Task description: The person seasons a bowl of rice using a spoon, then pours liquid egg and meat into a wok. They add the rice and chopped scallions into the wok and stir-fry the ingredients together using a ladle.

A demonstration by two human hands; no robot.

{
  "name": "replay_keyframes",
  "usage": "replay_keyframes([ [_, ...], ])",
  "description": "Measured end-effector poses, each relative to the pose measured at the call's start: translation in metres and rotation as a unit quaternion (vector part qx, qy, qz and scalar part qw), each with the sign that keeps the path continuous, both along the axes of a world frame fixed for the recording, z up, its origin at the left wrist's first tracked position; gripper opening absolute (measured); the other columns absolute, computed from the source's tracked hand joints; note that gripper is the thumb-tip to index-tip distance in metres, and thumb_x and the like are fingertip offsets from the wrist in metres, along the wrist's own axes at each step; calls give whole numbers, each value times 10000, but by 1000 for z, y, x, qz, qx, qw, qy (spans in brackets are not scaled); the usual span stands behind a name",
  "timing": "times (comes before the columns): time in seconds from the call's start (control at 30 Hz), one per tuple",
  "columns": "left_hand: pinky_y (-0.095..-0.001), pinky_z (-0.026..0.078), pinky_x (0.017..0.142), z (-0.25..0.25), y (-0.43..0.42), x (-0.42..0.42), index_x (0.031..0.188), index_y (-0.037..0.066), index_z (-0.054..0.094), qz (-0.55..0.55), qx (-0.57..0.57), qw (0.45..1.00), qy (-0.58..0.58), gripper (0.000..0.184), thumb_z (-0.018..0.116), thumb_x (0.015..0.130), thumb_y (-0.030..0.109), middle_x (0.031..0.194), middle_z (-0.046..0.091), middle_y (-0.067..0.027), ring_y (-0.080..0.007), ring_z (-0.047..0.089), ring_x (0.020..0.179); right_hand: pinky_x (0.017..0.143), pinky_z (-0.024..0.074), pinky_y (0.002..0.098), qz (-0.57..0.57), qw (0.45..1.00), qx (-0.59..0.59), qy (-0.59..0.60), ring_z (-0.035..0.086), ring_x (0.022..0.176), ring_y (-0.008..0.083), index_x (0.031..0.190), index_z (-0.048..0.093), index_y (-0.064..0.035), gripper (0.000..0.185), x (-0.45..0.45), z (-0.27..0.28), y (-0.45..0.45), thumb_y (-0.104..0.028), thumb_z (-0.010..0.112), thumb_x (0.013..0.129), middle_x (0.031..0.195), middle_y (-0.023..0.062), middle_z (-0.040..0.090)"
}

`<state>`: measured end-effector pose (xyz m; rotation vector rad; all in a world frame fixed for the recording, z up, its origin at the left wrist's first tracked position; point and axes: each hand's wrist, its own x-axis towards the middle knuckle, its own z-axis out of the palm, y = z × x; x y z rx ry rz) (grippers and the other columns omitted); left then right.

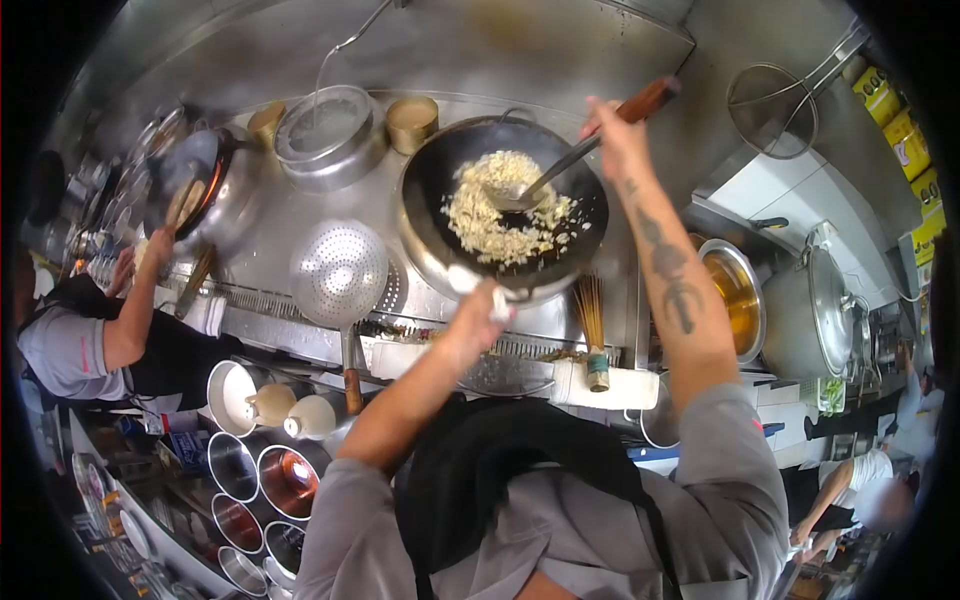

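Note:
A black wok sits on the steel range, with pale chopped food spread over its bottom. My right hand, at the wok's upper right, is wrapped round the brown wooden handle of a ladle. The ladle's bowl rests in the food. At the wok's near rim, my left hand is closed on a white cloth, beside the small loop handle. Part of the cloth is hidden under the fingers.
A perforated strainer lies left of the wok, near a lidded pot. A bamboo brush stands near the front edge. Seasoning pots are at lower left. A co-worker handles another wok at far left. An oil basin is right.

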<state>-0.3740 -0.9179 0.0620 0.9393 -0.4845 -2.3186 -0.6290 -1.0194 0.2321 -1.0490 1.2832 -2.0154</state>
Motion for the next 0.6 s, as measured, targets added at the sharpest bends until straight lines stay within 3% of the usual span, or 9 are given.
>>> replay_keyframes([
  [0.13, -331, 508, 605, 53, 57, 20, 1020, 107, 549, -29, 67, 997, -26, 204, 416, 978, 256, 917, 621, -52, -171, 594, 815, 419, 367, 301, -23, 994, -60, -88, 431, 439, 129, 732, 480, -52, 174, -15, 93, 21, -99, 607, 842, 545, 2, 423],
  [0.23, -308, 477, 587, 58, 31, 12, 982, 110, 537, 21, 58, 998, 5, 121, 446, 937, 177, 832, 597, -44, -162, 562, 702, 405, 361, 298, -73, 995, -39, -62, 442, 423, 127, 698, 541, -49, 190, -5, 76, 9, -160, 637, 818, 550, 15, 465],
  [0.27, -313, 479, 600, 33, 13, 3, 989, 116, 531, -16, 61, 998, 15, 111, 459, 930, 177, 831, 578, -25, -152, 543, 693, 395, 369, 300, -131, 991, 28, 17, 474, 413, 140, 682, 563, -50, 213, 11, 57, 6, -185, 638, 828, 569, 29, 504],
  [0.3, -313, 490, 579, -10, 18, 5, 1006, 100, 530, -16, 65, 998, 4, 137, 463, 940, 199, 852, 593, -40, -162, 564, 695, 387, 378, 300, -101, 994, 9, 31, 490, 401, 155, 689, 549, -39, 225, 33, 34, 5, -183, 632, 841, 578, 43, 518],
  [0.33, -314, 501, 558, -57, 30, 12, 1023, 83, 530, -17, 66, 998, -6, 169, 466, 950, 222, 872, 608, -55, -173, 586, 697, 375, 378, 303, -35, 997, -62, -22, 425, 396, 127, 822, 555, -26, 131, 40, 19, -3, -134, 622, 853, 567, 9, 465],
  [0.37, -314, 512, 536, -80, 40, 18, 1039, 66, 529, -15, 63, 998, -10, 203, 470, 959, 244, 893, 622, -70, -184, 607, 699, 387, 376, 301, -20, 998, -58, -19, 424, 402, 125, 823, 519, -36, 125, 47, 31, -4, -112, 612, 858, 567, 11, 459],
  [0.47, -305, 507, 526, -25, 87, 51, 1131, 89, 517, -44, 67, 995, -50, 239, 499, 950, 244, 907, 617, -40, -190, 603, 683, 400, 376, 302, 14, 995, -96, 23, 428, 411, 122, 731, 488, -42, 195, 65, 96, 10, -125, 612, 857, 555, 16, 455],
  [0.57, -308, 510, 561, -10, 51, 34, 1106, 87, 519, 14, 72, 997, 15, 233, 494, 955, 262, 908, 612, -46, -197, 597, 702, 356, 364, 277, 11, 995, -95, 12, 430, 373, 122, 686, 487, -75, 219, 79, 126, 31, -142, 621, 845, 526, 11, 454],
  [0.6, -305, 494, 551, 2, 43, 32, 1046, 87, 530, 1, 19, 1000, -13, 191, 488, 950, 246, 873, 601, -45, -188, 578, 681, 355, 364, 276, 14, 997, -75, 9, 430, 372, 121, 686, 488, -76, 217, 82, 128, 30, -141, 619, 847, 526, 11, 455],
])
